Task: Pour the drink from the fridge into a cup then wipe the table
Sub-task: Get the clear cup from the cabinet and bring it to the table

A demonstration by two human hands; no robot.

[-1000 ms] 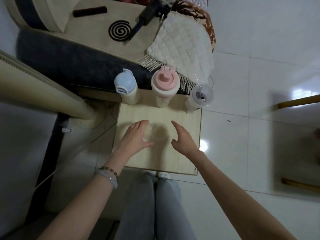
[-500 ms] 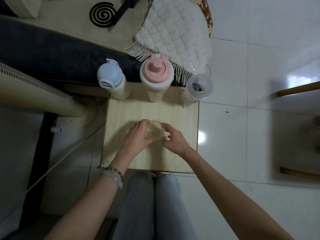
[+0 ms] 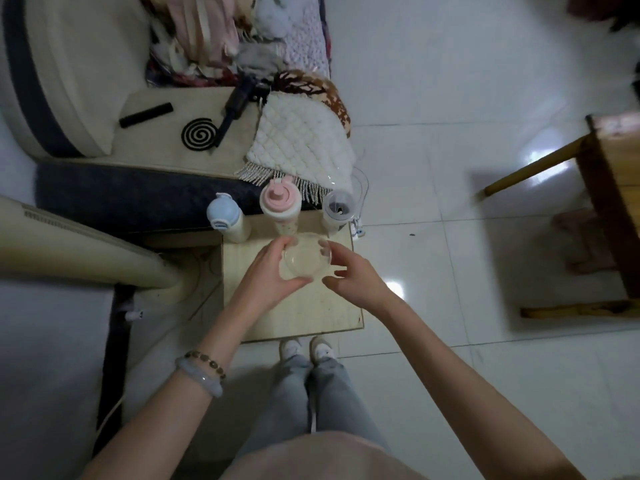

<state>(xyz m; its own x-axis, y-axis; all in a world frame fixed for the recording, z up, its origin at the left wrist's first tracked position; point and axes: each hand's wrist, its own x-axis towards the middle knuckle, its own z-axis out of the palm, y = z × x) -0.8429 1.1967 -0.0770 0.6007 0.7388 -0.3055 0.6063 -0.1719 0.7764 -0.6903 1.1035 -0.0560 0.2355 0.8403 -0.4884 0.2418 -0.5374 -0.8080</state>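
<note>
A clear glass cup (image 3: 306, 259) is held up above the small wooden table (image 3: 311, 315). My left hand (image 3: 266, 275) grips it, fingers round the far side and thumb under the near edge. My right hand (image 3: 349, 275) is close against the cup's right side; its index finger lies along the rim and the other fingers curl loosely with nothing in them. No liquid shows in the cup. No fridge or cloth is in view.
Three containers stand along the table's far edge: a blue-lidded bottle (image 3: 223, 216), a pink-lidded bottle (image 3: 278, 199) and a clear grey-lidded tumbler (image 3: 339, 204). A sofa with blankets (image 3: 301, 147) lies behind, a beige appliance (image 3: 86, 251) left, a wooden table (image 3: 613, 188) right. My feet (image 3: 306, 349) touch the table's near edge.
Both hands closed in on the cup as it stood on the table, and it has come up off the table in my left hand. The view has pulled higher and back.
</note>
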